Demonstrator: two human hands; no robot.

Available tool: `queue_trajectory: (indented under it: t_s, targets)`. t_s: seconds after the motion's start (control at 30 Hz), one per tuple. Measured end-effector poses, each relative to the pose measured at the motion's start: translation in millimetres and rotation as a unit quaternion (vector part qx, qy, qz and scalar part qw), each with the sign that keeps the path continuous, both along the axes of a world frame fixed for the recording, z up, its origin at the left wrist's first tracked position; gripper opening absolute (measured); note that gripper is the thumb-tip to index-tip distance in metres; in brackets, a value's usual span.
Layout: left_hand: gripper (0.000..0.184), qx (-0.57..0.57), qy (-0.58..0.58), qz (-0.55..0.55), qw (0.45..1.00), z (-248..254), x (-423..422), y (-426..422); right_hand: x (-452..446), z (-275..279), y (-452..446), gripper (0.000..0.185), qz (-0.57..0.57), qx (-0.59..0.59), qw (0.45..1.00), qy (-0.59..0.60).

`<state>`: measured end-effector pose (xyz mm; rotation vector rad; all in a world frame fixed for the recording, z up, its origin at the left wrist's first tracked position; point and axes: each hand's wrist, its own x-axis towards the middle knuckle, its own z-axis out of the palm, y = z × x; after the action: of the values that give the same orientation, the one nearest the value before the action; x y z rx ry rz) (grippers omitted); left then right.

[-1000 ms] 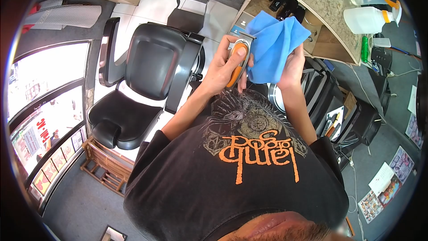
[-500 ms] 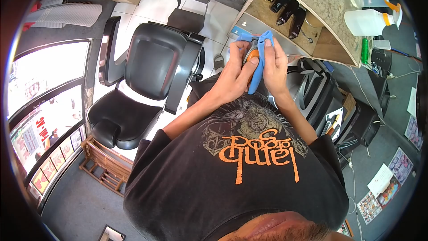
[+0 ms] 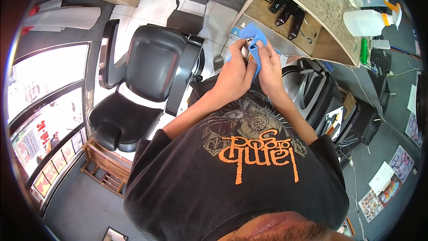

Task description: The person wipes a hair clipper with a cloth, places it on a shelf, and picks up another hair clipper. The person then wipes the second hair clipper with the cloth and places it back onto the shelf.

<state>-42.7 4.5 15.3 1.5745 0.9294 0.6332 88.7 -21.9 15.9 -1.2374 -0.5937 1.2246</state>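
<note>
My left hand (image 3: 232, 76) is closed around a hair clipper (image 3: 245, 52), of which only a slim metallic and orange part shows between the fingers. A blue cloth (image 3: 252, 33) is folded over the clipper's far end and hangs down between both hands. My right hand (image 3: 270, 72) pinches this cloth against the clipper, thumb and fingers pressed together. Both hands meet in front of my chest, near the open shelf of a counter. Most of the clipper is hidden by fingers and cloth.
Several black clippers (image 3: 285, 12) lie in the counter's shelf (image 3: 318, 47). On top stands a white spray bottle (image 3: 363, 22). A black barber chair (image 3: 154, 62) is at my left, with a wooden rack (image 3: 104, 165) behind it. Another black chair (image 3: 307, 87) stands at right.
The cloth has shifted up over the clipper's far end, and the clipper has turned, hiding most of its orange part. My right hand has moved slightly down and left.
</note>
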Motion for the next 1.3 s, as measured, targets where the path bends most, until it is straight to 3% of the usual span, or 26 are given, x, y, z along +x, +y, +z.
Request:
queue_trajectory:
  t_s: [0.17, 0.27, 0.37, 0.47, 0.5, 0.57, 0.63, 0.67, 0.9, 1.1, 1.17, 1.3]
  targets:
    - [0.054, 0.057, 0.024, 0.013, 0.998, -5.3, 1.2, -0.6, 13.5, -20.2, -4.6, 0.028, 0.008, -0.019, 1.0, 0.014]
    - [0.05, 0.045, -0.054, 0.035, 0.997, -15.4, 5.4, -2.5, 5.9, -13.4, -2.7, 0.03, -0.049, 0.016, 0.998, 0.028]
    - [0.044, -0.14, -0.194, 0.077, 0.968, -4.4, 4.0, 2.0, -2.0, 4.6, 5.8, 0.033, -0.122, 0.0, 0.983, 0.134]
    - [0.039, -0.285, -0.304, 0.102, 0.903, -0.4, -4.8, 11.7, 3.0, 3.2, 5.5, 0.038, -0.106, -0.027, 0.966, 0.233]
    - [0.036, -0.295, -0.292, 0.154, 0.897, 9.2, 1.9, 13.1, 5.7, 1.0, 3.4, 0.036, -0.068, -0.009, 0.974, 0.217]
    - [0.035, -0.34, -0.274, 0.093, 0.895, 14.0, -10.2, 15.2, 9.4, -4.8, -1.3, 0.032, 0.008, 0.026, 0.982, 0.186]
    - [0.035, -0.353, -0.25, 0.076, 0.898, 12.3, -9.7, 12.1, 6.9, -6.4, 2.8, 0.026, 0.031, 0.03, 0.999, -0.019]
    - [0.035, -0.365, -0.248, 0.065, 0.895, 14.4, -10.2, 12.4, 6.3, -6.9, 5.1, 0.023, 0.043, 0.032, 0.991, -0.122]
    - [0.036, -0.451, -0.25, 0.008, 0.857, 16.3, -20.0, 21.0, 32.3, 5.0, 11.6, 0.02, 0.118, 0.045, 0.92, -0.37]
    - [0.045, -0.547, -0.317, -0.003, 0.775, 4.5, -23.3, 20.5, 45.7, 13.0, 15.8, 0.019, 0.149, 0.083, 0.896, -0.409]
    - [0.049, -0.576, -0.36, -0.006, 0.734, 2.9, -27.3, 23.3, 54.2, -5.0, 10.4, 0.02, 0.118, 0.079, 0.918, -0.37]
    - [0.056, -0.545, -0.415, -0.021, 0.728, 0.7, -32.1, 31.1, 51.7, -6.3, 7.8, 0.018, 0.038, 0.038, 0.96, -0.275]
